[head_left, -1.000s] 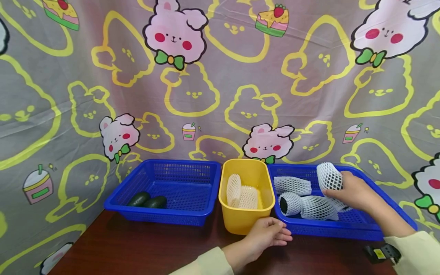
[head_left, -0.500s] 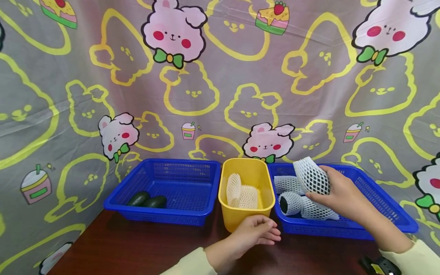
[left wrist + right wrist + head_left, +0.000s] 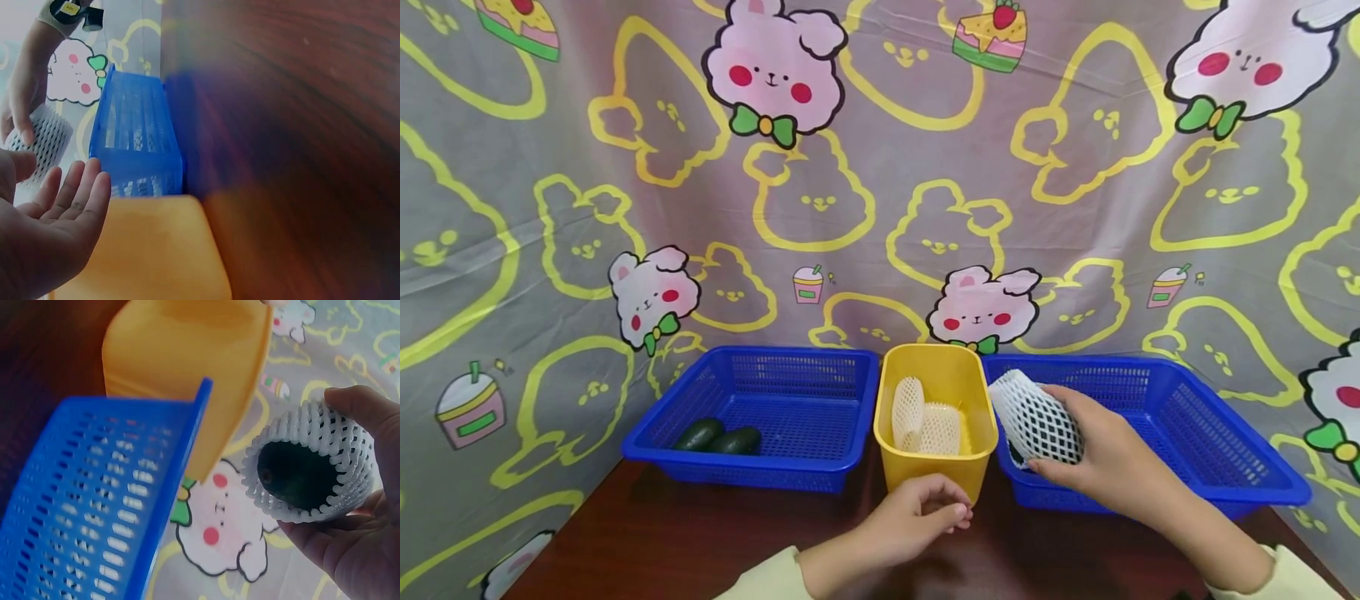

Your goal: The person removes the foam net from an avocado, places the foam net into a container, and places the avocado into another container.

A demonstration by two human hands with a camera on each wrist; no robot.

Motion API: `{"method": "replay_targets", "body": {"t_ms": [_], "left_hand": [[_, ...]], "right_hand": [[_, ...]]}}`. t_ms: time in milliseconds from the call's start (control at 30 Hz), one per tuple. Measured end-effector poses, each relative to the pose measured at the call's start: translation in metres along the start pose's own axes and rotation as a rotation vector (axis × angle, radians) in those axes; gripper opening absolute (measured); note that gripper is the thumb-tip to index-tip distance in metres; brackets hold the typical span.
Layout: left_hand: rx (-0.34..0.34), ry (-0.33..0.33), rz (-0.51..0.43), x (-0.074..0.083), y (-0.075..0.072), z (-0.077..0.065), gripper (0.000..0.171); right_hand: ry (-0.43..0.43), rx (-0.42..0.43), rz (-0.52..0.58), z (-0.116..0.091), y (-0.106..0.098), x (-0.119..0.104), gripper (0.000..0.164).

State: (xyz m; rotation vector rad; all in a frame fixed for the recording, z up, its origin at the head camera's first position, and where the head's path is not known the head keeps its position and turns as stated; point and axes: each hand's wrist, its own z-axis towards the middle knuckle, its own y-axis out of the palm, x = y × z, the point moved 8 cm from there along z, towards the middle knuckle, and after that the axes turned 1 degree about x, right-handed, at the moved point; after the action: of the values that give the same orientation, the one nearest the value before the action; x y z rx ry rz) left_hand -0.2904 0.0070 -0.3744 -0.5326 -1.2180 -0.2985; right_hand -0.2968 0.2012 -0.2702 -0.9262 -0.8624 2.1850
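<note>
Centrally, a person's right hand (image 3: 1108, 458) is clasped round one dark green, rounded fruit (image 3: 294, 475) in a white foam-net sleeve (image 3: 1037, 421), held above the near left corner of a blue, perforated plastic basket at right (image 3: 1210, 425). Thumb and fingers press opposite sides, presumably to steady the fruit while keeping the net's unfilled end unobstructed; the right wrist view looks into that end. The left hand (image 3: 910, 521), fingers apart from the thumb and loosely bent, holds nothing, just in front of a tall yellow plastic bin (image 3: 910, 468). The bin stands between two blue baskets, probably so both hands reach it easily; the matching blue basket at left (image 3: 752, 477) seems meant to keep unwrapped fruit separate.

Counted: two baskets, one bin, two bare dark green oval fruits (image 3: 737, 441) side by side at left, and two empty-looking off-white foam nets (image 3: 908, 414) inside the bin. How many netted pieces lie behind the right hand cannot be told.
</note>
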Motion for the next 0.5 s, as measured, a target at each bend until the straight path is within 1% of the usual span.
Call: {"method": "replay_targets", "body": {"t_ms": [133,233,367,500], "left_hand": [[0.023,0.058,0.157,0.008,-0.016,-0.006,0.016],[0.052,0.072,0.232,0.013,-0.029,-0.008,0.016],[0.080,0.049,0.266,0.015,-0.045,-0.012,0.016],[0.115,0.029,0.278,0.016,-0.059,-0.016,0.017]], "right_hand": [[-0.047,-0.022,0.028,-0.005,0.010,-0.010,0.084],[-0.085,-0.025,0.021,-0.009,0.017,-0.018,0.087],[-0.131,-0.029,-0.001,-0.013,0.025,-0.029,0.088],[-0.140,-0.082,0.014,-0.016,0.036,-0.038,0.085]]}}
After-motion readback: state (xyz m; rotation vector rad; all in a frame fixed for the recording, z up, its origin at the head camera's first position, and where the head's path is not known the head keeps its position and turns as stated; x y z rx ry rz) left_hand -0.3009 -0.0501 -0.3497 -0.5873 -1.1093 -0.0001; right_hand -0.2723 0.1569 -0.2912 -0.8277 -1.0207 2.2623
